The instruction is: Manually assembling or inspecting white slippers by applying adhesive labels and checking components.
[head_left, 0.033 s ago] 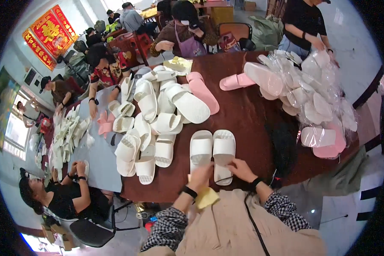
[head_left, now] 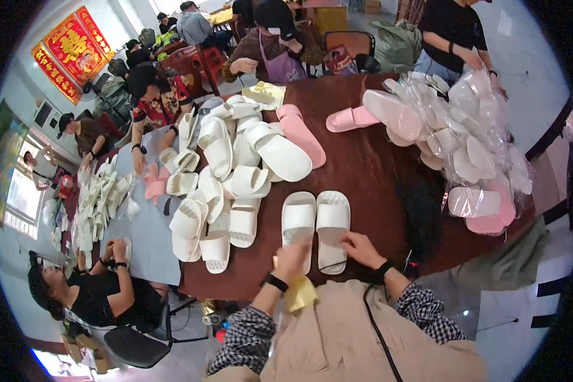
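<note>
Two white slippers stand side by side in front of me, toes away: a left slipper [head_left: 298,213] and a right slipper [head_left: 333,223]. My left hand [head_left: 291,260] is over the heel of the left one, fingers closed and somewhat blurred. A yellow sheet [head_left: 301,295] hangs from under that hand, its grip partly hidden. At the outer edge of the right slipper is my right hand [head_left: 361,249], its fingers curled together with the tips at the sole; whatever they pinch is too small to make out. A thin dark line crosses this slipper's heel.
A heap of white slippers [head_left: 216,191] lies to the left, with a pink slipper [head_left: 302,137] beside it. Bagged slippers [head_left: 471,153] pile up at the right. Another yellow sheet [head_left: 265,95] lies at the far edge of the brown table [head_left: 369,172]. Several people work around.
My left hand and the yellow sheet have shifted slightly to the left. The right hand stays at the slipper's edge, and the whole view has moved a little.
</note>
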Demonstrator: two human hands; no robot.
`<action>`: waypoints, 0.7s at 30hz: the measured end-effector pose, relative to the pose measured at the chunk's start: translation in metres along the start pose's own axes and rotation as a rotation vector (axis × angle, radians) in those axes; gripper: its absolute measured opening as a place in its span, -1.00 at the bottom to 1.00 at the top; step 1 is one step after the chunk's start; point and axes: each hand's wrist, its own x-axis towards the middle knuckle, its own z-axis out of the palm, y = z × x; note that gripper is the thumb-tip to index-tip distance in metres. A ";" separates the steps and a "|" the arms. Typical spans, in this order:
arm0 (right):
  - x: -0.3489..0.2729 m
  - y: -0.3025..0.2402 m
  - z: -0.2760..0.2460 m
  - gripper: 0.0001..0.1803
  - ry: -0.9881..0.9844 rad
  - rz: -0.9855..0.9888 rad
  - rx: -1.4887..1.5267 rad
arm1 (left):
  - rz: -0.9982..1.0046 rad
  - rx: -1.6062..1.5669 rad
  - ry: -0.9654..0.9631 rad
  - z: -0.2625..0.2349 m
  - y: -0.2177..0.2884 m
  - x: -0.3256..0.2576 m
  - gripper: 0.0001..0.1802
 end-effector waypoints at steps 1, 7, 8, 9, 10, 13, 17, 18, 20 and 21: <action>0.008 -0.013 -0.009 -0.77 -0.012 -0.011 0.031 | -0.037 0.041 0.056 -0.001 -0.024 0.001 -0.67; 0.062 -0.020 -0.041 -0.54 -0.063 -0.117 -0.196 | -0.030 0.115 0.159 -0.041 -0.054 0.039 -0.39; 0.070 -0.019 -0.040 -0.42 -0.114 -0.185 -0.261 | -0.009 0.147 0.142 -0.040 -0.054 0.046 -0.33; 0.077 -0.019 -0.037 -0.42 -0.113 -0.184 -0.262 | 0.012 0.179 0.125 -0.040 -0.055 0.052 -0.27; 0.083 -0.015 -0.032 -0.31 -0.153 -0.222 -0.308 | -0.004 0.206 0.086 -0.037 -0.050 0.059 -0.17; 0.093 -0.004 -0.020 -0.12 -0.225 -0.258 -0.366 | 0.027 0.249 -0.007 -0.034 -0.047 0.077 -0.15; 0.086 -0.010 -0.023 -0.05 -0.247 -0.147 -0.474 | 0.075 0.230 0.011 -0.029 -0.055 0.082 -0.11; 0.081 -0.013 -0.026 -0.03 -0.238 -0.081 -0.523 | 0.074 0.229 0.010 -0.029 -0.057 0.082 -0.11; 0.067 0.000 -0.034 0.00 -0.174 -0.027 -0.511 | -0.039 0.297 -0.099 -0.035 -0.050 0.084 -0.08; 0.061 0.007 -0.038 0.02 -0.116 0.014 -0.498 | -0.036 0.296 -0.100 -0.036 -0.049 0.083 -0.08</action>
